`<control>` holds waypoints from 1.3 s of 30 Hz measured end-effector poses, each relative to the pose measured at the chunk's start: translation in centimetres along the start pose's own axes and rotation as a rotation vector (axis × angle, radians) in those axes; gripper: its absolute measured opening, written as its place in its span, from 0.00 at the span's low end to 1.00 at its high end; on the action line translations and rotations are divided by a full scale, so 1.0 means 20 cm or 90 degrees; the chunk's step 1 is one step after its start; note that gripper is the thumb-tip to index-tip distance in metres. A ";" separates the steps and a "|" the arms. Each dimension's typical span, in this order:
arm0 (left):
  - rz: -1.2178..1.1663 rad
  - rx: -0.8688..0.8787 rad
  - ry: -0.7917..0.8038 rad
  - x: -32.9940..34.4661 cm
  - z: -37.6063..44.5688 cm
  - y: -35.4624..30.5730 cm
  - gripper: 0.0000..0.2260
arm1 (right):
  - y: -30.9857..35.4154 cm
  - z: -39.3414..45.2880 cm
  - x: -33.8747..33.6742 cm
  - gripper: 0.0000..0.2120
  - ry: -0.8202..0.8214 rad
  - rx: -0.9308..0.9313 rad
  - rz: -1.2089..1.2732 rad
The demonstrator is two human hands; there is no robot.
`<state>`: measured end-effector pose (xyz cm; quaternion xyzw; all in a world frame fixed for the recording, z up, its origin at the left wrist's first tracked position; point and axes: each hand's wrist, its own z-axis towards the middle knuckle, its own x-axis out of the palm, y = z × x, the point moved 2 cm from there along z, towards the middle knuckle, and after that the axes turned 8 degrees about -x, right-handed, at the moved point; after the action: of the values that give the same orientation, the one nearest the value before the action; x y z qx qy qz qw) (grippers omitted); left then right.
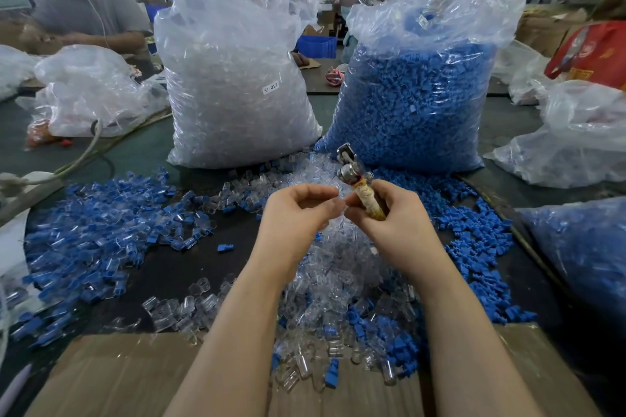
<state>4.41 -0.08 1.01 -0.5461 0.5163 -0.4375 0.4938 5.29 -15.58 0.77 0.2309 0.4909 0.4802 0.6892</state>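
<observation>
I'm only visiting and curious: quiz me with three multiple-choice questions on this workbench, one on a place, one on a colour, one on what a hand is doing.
1. Where does the big clear bag of blue plastic parts stand relative to the big clear bag of clear plastic parts?
A) to its right
B) to its left
C) on top of it

2. What colour is the small label on the bag of clear parts?
A) red
B) white
C) green

3. What is the right hand doing?
A) lying flat on the table
B) hanging empty
C) gripping the metal-headed tool with a tape-wrapped handle

Answers:
1 A: the two bags stand side by side, the blue one on the right.
2 B: the sticker is white with dark lettering.
3 C: the fingers curl round the wrapped handle.
</observation>
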 end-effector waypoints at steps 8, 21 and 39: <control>-0.125 -0.086 0.038 0.04 -0.01 0.01 0.09 | 0.02 0.01 0.00 0.02 -0.008 0.012 -0.046; -0.309 -0.114 -0.061 -0.06 0.04 0.03 0.05 | -0.21 -0.09 -0.23 0.23 -0.073 0.532 -0.521; -0.312 -0.140 -0.023 -0.04 0.04 0.04 0.05 | -0.20 -0.04 -0.13 0.05 -0.003 0.332 -0.393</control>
<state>4.96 0.83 0.18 -0.7131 0.4041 -0.4753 0.3199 6.19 -19.78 -1.53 0.2407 0.6411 0.1096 0.7205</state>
